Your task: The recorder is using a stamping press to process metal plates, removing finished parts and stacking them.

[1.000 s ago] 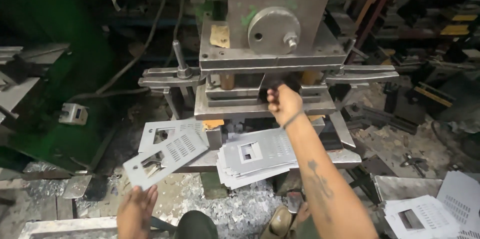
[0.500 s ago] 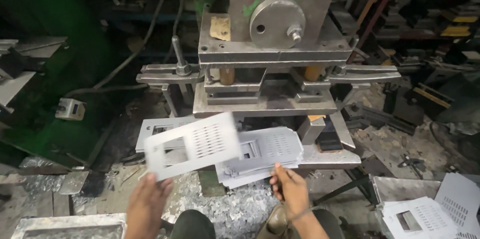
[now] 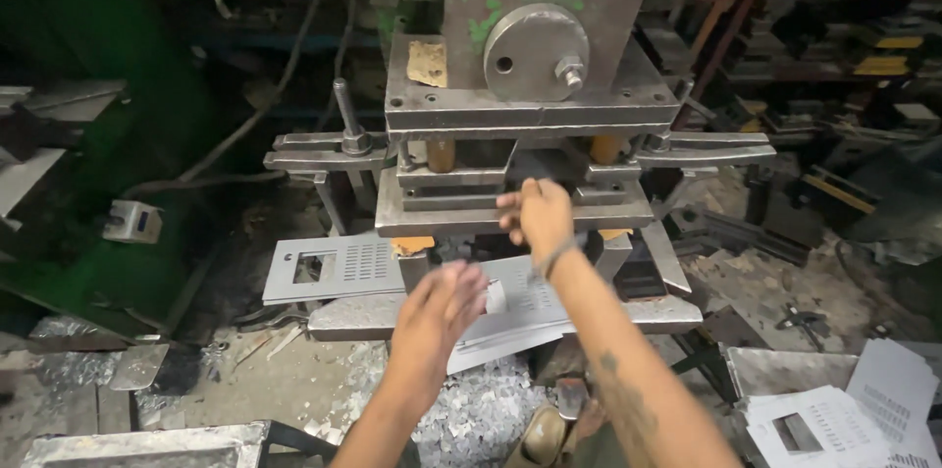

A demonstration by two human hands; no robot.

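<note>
From the head view, both hands have swung in toward the grey steel stamping press [image 3: 535, 134] at centre frame since half a second ago, when the left one held a perforated sheet aloft. That sheet is gone from it now. The left hand [image 3: 442, 306], fingers loosely spread and empty, hovers over the stack of grey perforated metal plates [image 3: 525, 306] on the press bed. The right hand [image 3: 535, 213] reaches above at the die slot; its grip cannot be made out. Another perforated plate [image 3: 334, 267] lies left of centre.

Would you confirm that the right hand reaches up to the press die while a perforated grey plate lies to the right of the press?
Not quite: the head view shows the perforated grey plate lying left of the press. The right hand does reach up to the die.
</note>
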